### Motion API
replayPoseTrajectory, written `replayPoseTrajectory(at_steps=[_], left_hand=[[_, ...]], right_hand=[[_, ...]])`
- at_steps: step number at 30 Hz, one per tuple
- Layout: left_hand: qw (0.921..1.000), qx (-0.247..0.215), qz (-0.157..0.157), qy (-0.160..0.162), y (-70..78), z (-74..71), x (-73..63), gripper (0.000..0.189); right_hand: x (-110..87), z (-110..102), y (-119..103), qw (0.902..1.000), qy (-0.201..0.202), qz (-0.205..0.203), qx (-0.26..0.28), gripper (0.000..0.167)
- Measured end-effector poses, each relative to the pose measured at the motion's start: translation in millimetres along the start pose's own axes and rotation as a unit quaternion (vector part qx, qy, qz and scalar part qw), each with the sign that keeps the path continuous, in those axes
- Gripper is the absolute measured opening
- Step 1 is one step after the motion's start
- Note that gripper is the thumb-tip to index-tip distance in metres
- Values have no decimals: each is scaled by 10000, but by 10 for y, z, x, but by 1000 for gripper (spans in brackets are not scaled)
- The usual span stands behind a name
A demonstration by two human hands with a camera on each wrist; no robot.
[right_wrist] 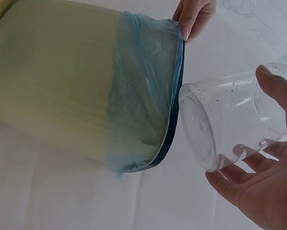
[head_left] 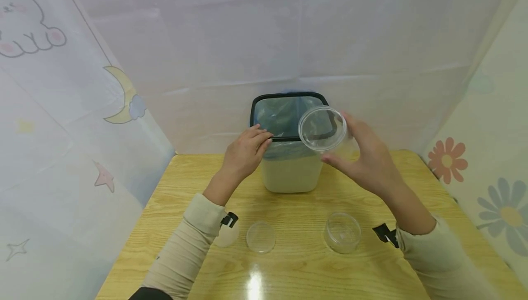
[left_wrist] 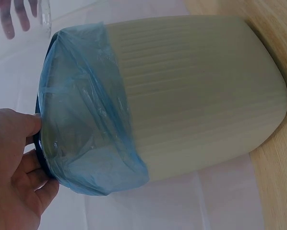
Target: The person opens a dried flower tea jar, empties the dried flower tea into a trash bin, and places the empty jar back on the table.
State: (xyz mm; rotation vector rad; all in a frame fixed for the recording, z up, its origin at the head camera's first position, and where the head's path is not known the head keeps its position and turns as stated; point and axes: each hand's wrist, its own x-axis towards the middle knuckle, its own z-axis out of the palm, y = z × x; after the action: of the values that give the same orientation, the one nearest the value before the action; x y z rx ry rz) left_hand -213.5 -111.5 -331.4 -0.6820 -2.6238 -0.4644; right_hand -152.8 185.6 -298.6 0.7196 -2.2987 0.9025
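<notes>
A cream trash bin with a black rim and a blue liner bag folded over its edge stands near the back of the table. My left hand pinches the rim at the front left, thumb outside and fingers curled over. In my right hand is a clear plastic jar, gripped around its side between thumb and fingers. The jar is tilted beside the bin's front right corner, and small dark specks show on its wall in the right wrist view.
On the wooden table in front of the bin stand another clear round container, a clear disc-shaped lid and a whitish disc partly behind the left sleeve. A pale sheet wall rises right behind the bin.
</notes>
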Motion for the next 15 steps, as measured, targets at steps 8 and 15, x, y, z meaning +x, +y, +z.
replayPoseTrajectory(at_steps=[8, 15], left_hand=[[9999, 37, 63, 78, -2, 6, 6, 34], [9999, 25, 94, 71, -5, 2, -1, 34]], right_hand=[[-113, 138, -22, 9990, 5, 255, 377, 94], [-230, 262, -48, 9981, 23, 372, 497, 92]])
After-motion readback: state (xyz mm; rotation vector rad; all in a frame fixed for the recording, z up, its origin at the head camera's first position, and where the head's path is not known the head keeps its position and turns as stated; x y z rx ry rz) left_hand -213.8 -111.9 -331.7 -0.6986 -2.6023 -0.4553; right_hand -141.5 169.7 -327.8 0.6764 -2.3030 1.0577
